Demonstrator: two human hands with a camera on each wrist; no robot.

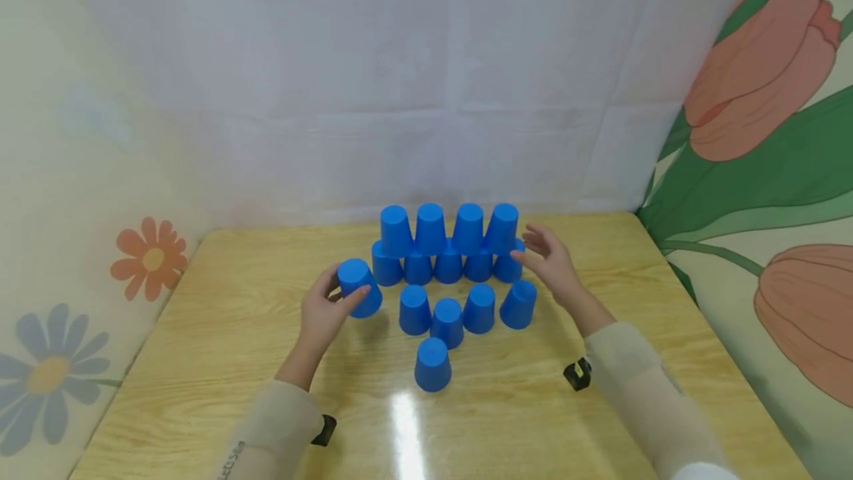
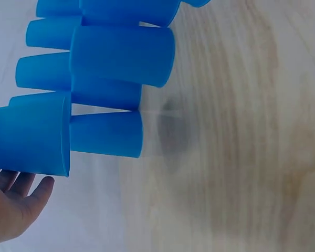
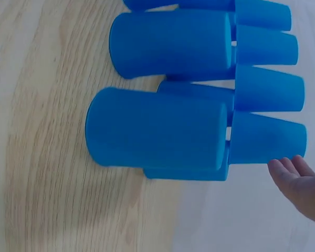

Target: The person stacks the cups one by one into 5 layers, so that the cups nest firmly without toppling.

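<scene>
My left hand (image 1: 323, 310) grips an upside-down blue cup (image 1: 360, 289) between thumb and fingers, tilted a little and held just off the table, left of a two-level cup wall. In the left wrist view the same hand (image 2: 16, 207) curls under that cup (image 2: 29, 136). The wall has a lower row of upside-down cups (image 1: 449, 265) and a shorter upper row (image 1: 430, 230). At its right end is my right hand (image 1: 552, 267), fingers loosely extended. In the right wrist view its fingertips reach the end upper cup (image 3: 268, 137); whether they touch is unclear.
In front of the wall stand several loose upside-down cups, among them one at the right (image 1: 518, 305), one in the middle (image 1: 447, 323) and one nearest me (image 1: 433, 365). The wooden table (image 1: 220, 361) meets a white cloth backdrop (image 1: 373, 132) behind the wall.
</scene>
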